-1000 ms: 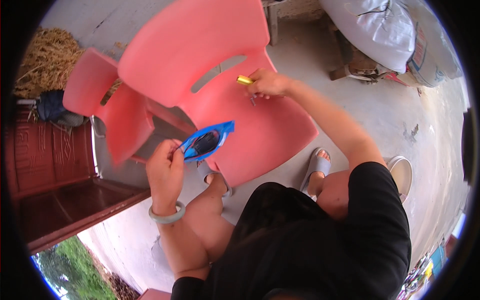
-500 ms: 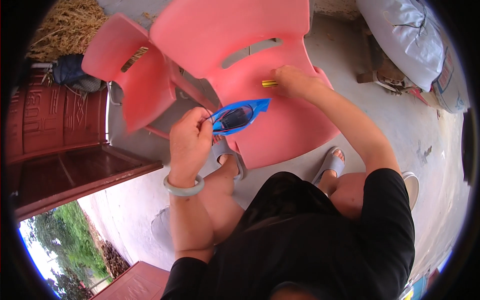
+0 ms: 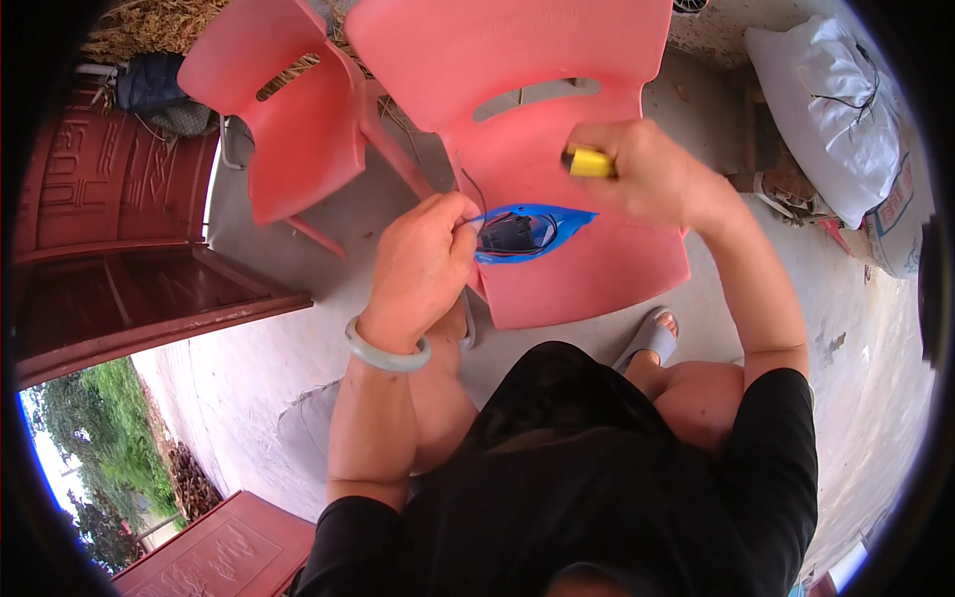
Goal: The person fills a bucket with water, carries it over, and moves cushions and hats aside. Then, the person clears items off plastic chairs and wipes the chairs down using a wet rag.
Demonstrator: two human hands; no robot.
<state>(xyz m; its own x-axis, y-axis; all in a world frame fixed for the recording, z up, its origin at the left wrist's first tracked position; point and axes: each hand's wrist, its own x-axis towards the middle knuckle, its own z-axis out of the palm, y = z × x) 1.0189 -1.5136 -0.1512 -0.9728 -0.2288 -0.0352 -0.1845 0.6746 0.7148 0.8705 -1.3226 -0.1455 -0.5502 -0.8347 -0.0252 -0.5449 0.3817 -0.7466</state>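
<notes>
Pouch (image 3: 569,227), blue, open-mouthed, over the seat of the pink chair (image 3: 597,284); can't tell if it touches the seat. Dark item and thin cables (image 3: 509,235) inside, one loose end sticking up past the rim. Left hand (image 3: 423,259) pinches the pouch's left end, thumb and fingers together. Right hand (image 3: 657,174), blurred, curls round a yellow, black-tipped object (image 3: 592,162), just beyond the pouch's right end. Pale bangle (image 3: 388,358) on left wrist. Second pink chair (image 3: 303,139) upper left; white sack (image 3: 821,119) upper right.
</notes>
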